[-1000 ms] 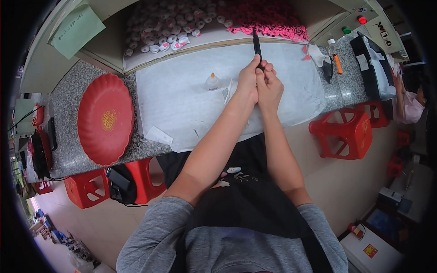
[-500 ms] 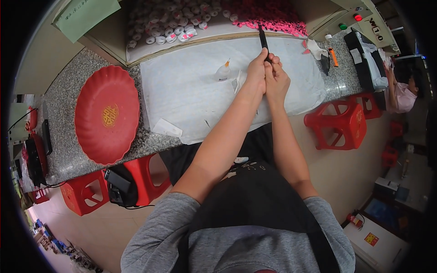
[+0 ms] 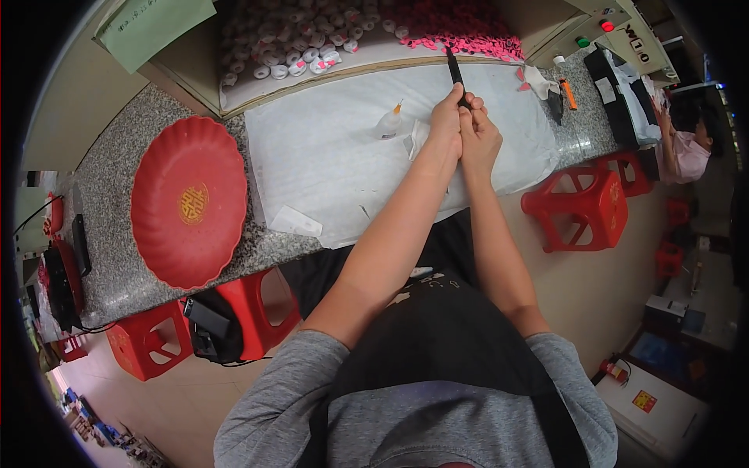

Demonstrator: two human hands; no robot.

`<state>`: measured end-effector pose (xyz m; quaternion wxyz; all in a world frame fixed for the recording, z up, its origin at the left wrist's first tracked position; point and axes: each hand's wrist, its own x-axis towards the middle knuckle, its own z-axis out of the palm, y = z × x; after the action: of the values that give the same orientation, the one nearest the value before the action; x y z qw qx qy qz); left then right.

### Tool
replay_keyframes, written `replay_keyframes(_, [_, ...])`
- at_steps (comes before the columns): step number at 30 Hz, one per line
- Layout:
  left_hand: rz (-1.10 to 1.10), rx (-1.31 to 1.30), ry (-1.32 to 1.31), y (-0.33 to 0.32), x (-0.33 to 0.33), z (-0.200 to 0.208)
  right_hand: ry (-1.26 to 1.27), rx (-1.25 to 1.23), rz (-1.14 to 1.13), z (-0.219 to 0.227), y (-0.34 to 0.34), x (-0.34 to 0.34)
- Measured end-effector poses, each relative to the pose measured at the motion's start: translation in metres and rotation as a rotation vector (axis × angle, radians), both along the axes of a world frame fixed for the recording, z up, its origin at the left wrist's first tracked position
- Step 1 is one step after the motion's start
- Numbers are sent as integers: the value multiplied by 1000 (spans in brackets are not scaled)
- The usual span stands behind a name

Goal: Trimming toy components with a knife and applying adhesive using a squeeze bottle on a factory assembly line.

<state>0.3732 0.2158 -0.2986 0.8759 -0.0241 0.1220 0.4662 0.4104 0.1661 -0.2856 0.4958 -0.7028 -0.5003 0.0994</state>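
Note:
My left hand point(image 3: 446, 121) is closed around a slim black stick-like tool point(image 3: 455, 69), whose far end points up at the heap of small pink pieces point(image 3: 468, 45). I cannot make out the tool's exact kind. Pressed against the left, my right hand point(image 3: 480, 142) has its fingers curled by the tool's near end; what lies inside them is hidden. A small clear bottle with an orange needle tip point(image 3: 388, 125) stands left of my hands on a white sheet point(image 3: 312, 164). Next to my left wrist lies a white scrap point(image 3: 417, 139).
White roll-shaped pieces point(image 3: 304, 54) fill the open cabinet's left part. A red scalloped tray point(image 3: 187, 249) sits on the granite counter point(image 3: 109, 203). To the right are an orange tool point(image 3: 569, 95) and a black box point(image 3: 624, 101). Red stools point(image 3: 585, 207) stand below; another person point(image 3: 686, 156) is beyond.
The whole view has shifted slightly, with the tray and bottle appearing a little further right and lower. My hands stay together on the black tool.

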Motion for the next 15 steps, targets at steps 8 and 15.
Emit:
replay_keyframes(8, [-114, 160, -54, 3, 0, -9, 17, 64, 30, 2, 0, -2])
replay_keyframes(15, [-43, 283, 152, -16, -7, 26, 881, -107, 277, 20, -23, 23])
